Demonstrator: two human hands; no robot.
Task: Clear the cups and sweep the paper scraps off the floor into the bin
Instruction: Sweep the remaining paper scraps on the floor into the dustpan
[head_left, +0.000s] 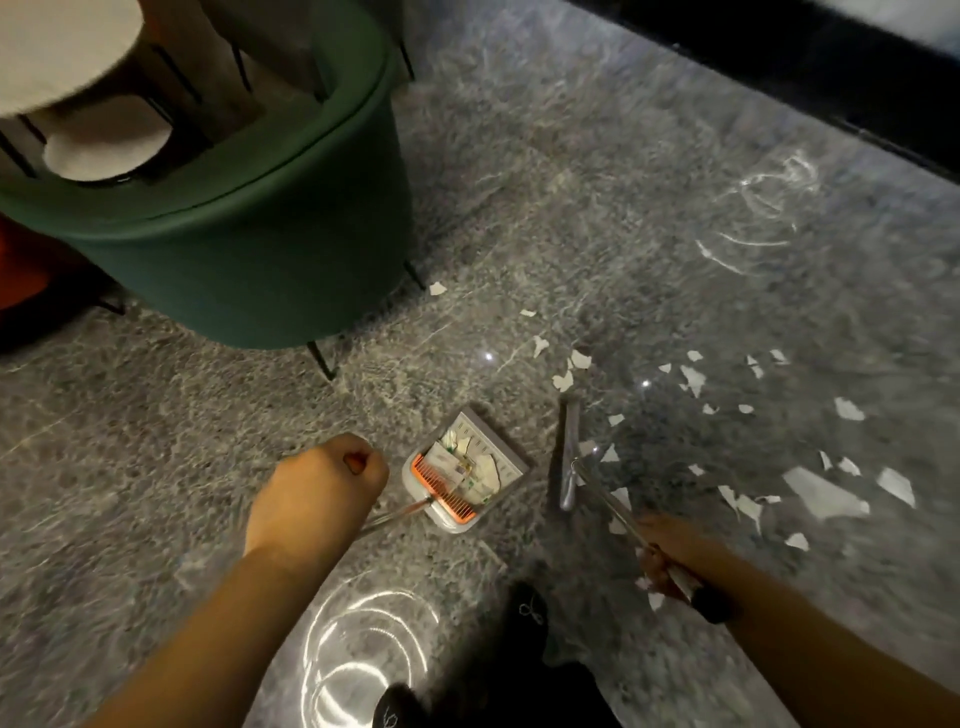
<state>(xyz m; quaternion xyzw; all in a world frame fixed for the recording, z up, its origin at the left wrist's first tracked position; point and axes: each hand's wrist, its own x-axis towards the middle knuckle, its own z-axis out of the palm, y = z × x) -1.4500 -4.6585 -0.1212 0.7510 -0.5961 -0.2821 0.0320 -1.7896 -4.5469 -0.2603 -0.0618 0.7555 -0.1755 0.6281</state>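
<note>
My left hand (332, 480) is fisted round the dustpan (465, 470) handle, my right hand (662, 558) grips the broom (569, 452) shaft. I'd keep the pan lip flat and draw the paper scraps (823, 493), scattered rightward, in short strokes. Polished grey stone floor (597, 208); green chair (249, 223) behind.

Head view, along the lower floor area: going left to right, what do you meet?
Left hand → dustpan holding scraps → broom head → right hand on the broom handle → large paper scrap.
</note>
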